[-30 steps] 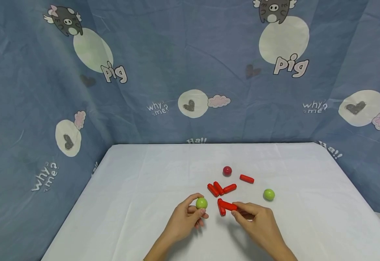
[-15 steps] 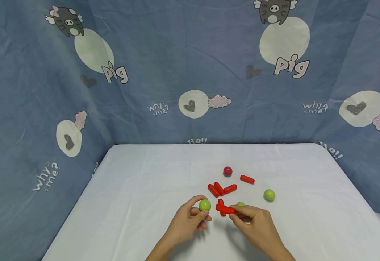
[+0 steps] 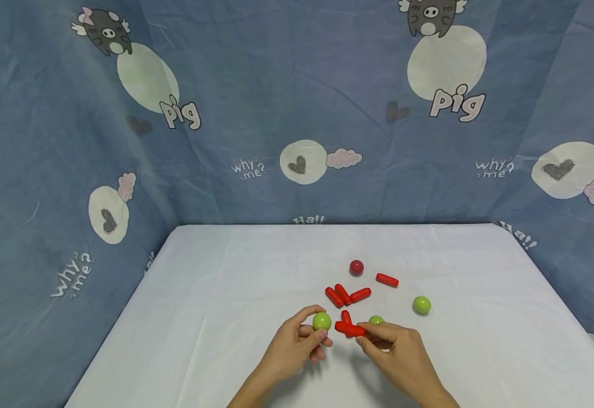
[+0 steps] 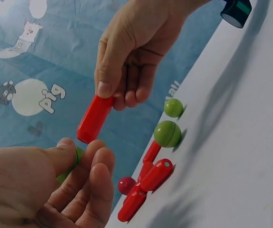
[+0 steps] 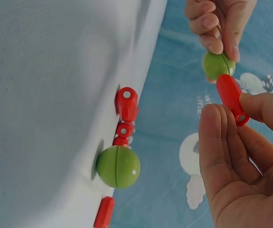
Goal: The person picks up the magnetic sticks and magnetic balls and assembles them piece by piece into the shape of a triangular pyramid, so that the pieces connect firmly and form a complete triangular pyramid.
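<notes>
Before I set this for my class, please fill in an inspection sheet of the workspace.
Surface: white tabletop, lightly creased.
Job's things: one held green ball and one held red rod, a small gap between them; loose on the tabletop, five red rods, two green balls, one red ball.
Clutter: nothing seen beyond these pieces.
Grippers: bare hands; left hand pinches a green ball, right hand a red rod.
Cables: nothing seen.
Surroundings: blue pig-print fabric behind and beside the table.
</notes>
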### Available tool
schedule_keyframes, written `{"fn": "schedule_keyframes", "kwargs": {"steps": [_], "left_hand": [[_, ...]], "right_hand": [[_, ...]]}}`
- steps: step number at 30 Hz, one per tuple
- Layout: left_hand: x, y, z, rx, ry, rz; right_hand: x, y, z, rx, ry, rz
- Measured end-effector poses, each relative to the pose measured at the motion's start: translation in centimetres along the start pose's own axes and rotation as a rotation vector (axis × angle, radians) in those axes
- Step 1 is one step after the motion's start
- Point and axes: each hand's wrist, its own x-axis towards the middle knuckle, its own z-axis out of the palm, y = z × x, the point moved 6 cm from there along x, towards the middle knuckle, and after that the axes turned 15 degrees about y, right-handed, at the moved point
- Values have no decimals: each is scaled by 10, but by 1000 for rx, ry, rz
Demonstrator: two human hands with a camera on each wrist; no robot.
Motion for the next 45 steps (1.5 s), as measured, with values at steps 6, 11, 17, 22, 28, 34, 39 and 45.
{"fn": "schedule_keyframes", "kwargs": {"steps": [6,11,17,22,28,34,39,45], "left_hand": [[-1,0,1,-12,-12,-5],[-2,0,3,-11,-27,-9],[-2,0,3,-10,-31,-9],[-2,-1,3,-7,-28,-8],[-2,-1,3,-5,-26,-4],[-1,-2,4,-5,-23,-6],[0,-3,4,-6,-20,-7],[0,-4,4,-15,-20,-17]], "right_hand": [[-1,-2,1,13,-6,-4],[-1,-3,1,14,-9,-25],[-2,-6,1,37,-1,-57],[-2,-6,1,46,-3,-39],[-3,-3,2,32,-27,-13],[-4,-3,3,19,-33,-11],[-4,-3,3,18,-25,-18],[-4,-3,3,30,-23,-18]]}}
